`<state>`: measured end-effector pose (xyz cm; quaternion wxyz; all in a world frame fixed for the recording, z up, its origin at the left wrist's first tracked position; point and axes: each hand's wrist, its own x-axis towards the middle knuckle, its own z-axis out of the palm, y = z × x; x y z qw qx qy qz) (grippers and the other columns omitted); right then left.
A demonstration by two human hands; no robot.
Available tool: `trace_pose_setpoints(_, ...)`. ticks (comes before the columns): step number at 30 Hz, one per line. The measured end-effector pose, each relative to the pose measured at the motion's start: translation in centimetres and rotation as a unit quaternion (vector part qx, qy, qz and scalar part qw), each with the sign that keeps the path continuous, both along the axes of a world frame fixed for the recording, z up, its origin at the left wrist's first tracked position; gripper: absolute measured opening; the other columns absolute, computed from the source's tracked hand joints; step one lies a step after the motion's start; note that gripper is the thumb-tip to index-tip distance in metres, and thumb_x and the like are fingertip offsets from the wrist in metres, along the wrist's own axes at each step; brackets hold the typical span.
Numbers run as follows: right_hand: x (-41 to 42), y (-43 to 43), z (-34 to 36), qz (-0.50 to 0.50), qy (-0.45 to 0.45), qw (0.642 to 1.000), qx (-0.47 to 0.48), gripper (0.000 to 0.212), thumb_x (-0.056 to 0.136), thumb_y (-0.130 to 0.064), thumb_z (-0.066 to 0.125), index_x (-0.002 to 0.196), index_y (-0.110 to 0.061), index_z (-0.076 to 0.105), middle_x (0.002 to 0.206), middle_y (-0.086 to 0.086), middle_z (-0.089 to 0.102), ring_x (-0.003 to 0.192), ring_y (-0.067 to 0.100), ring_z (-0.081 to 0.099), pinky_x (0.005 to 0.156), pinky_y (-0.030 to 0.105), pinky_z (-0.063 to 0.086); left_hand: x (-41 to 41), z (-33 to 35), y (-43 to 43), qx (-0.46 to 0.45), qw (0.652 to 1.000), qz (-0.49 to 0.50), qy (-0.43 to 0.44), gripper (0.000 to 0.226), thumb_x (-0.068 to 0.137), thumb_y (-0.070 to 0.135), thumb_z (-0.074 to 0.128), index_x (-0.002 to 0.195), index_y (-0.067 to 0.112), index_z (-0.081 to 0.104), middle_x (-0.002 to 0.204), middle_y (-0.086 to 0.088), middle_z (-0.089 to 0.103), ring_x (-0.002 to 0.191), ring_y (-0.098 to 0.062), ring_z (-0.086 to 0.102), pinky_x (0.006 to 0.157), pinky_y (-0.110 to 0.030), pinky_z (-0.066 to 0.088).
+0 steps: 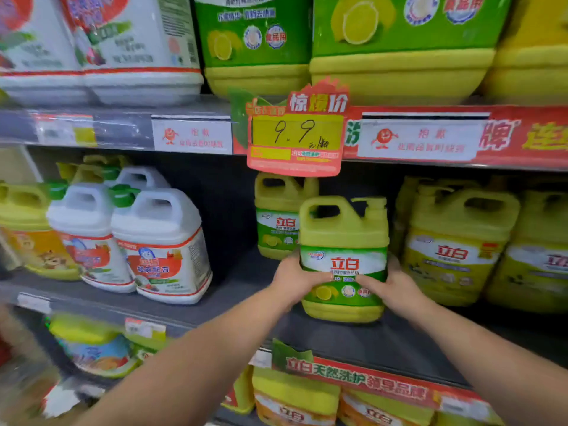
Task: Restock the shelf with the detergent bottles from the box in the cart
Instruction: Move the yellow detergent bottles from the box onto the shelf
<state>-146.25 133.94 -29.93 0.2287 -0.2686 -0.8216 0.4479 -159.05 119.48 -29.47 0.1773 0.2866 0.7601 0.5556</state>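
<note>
We see the yellow detergent bottle [344, 259] upright on the dark shelf [384, 342], clamped between both palms: left hand [295, 279] on its left side, right hand [396, 285] on its right, thumbs across the green label. Label reads 立白. Directly above the bottle hangs a price tag [296, 133], handwritten 9.9, headed 惊爆价.

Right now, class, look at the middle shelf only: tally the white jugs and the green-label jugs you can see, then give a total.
white jugs: 3
green-label jugs: 2, the front one held by the left hand and right hand
Total: 5
</note>
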Motion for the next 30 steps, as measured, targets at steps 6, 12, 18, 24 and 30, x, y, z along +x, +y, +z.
trace_pose_setpoints(6,-2.1,1.4,-1.9,-0.078,0.053,0.996,0.009,0.072,0.077,-0.008,0.075,0.139,-0.003,0.037,0.133,0.014,0.053,0.113,0.017,0.049,0.079,0.007,0.036,-2.9,-0.9,3.5,-0.022,0.998,-0.037,0.054,0.060,0.068,0.011,0.082,0.120,0.003,0.053,0.122,-0.014,0.061,0.113,-0.028,0.058,0.096,-0.041,0.048)
trace_pose_setpoints(12,-3.8,2.7,-1.8,-0.145,0.028,0.989,0.022,0.075,0.076,-0.015,0.077,0.139,-0.008,0.037,0.135,0.012,0.054,0.122,0.028,0.051,0.088,0.024,0.036,-6.6,0.2,4.0,-0.046,0.965,0.008,0.256,0.095,0.065,0.049,0.079,0.142,0.018,0.034,0.141,-0.009,0.039,0.131,-0.027,0.037,0.109,-0.038,0.035)
trace_pose_setpoints(18,-5.2,3.6,-1.9,-0.163,0.006,0.986,0.042,0.078,0.079,-0.020,0.074,0.143,-0.010,0.030,0.140,0.012,0.048,0.128,0.031,0.045,0.103,0.039,0.036,-13.3,2.2,3.4,-0.140,0.829,0.061,0.539,0.105,0.061,0.060,0.074,0.146,0.022,0.026,0.152,-0.011,0.022,0.141,-0.035,0.013,0.111,-0.051,0.018)
trace_pose_setpoints(24,-6.3,4.5,-2.0,-0.145,0.063,0.987,0.028,0.065,0.080,-0.011,0.072,0.135,-0.009,0.039,0.131,0.009,0.056,0.121,0.024,0.049,0.093,0.027,0.035,-16.5,1.4,4.3,-0.250,0.781,0.042,0.570,0.107,0.076,0.049,0.069,0.148,0.033,-0.008,0.158,-0.003,-0.010,0.144,-0.038,-0.008,0.115,-0.054,0.002)
trace_pose_setpoints(30,-7.5,5.5,-1.9,-0.130,0.086,0.988,0.006,0.059,0.079,-0.005,0.071,0.131,-0.008,0.042,0.126,0.010,0.058,0.104,0.013,0.049,0.092,0.027,0.039,-17.9,1.2,3.0,-0.228,0.764,0.025,0.604,0.098,0.080,0.040,0.068,0.150,0.033,-0.001,0.156,-0.008,0.010,0.144,-0.035,0.003,0.116,-0.051,0.006)
